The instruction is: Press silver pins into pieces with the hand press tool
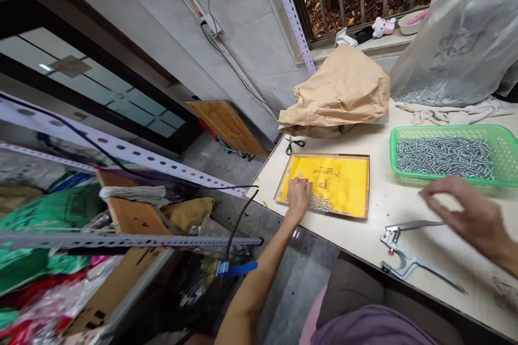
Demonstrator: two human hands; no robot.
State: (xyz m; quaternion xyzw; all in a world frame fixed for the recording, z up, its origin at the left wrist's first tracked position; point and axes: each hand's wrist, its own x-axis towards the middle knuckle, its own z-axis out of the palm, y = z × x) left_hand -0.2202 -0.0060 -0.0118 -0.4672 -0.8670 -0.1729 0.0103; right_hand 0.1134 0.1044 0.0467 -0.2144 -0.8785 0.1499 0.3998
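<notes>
My left hand point(298, 195) reaches into a shallow cardboard tray point(369, 188) lined with yellow printed material point(348, 183). Its fingers are drawn together beside a pile of small silvery metal pins point(321, 203); what they pinch is hidden. My right hand point(469, 215), a little blurred, hovers over the table in front of a green plastic basket point(441, 177). Thumb and forefinger curl towards each other, and anything between their tips is too small to name. The basket holds many similar metal pieces point(445, 156). Below the right hand lies a metal hand-plier tool point(404, 261) with its handles spread.
Dark-handled scissors point(294, 144) lie behind the tray, near a crumpled brown paper bag point(340, 89). A large translucent plastic bag point(457, 43) stands behind the basket, with a cloth point(449, 113) at its foot. Perforated metal shelving point(133, 151) and a dangling black cable point(238, 221) are on the left.
</notes>
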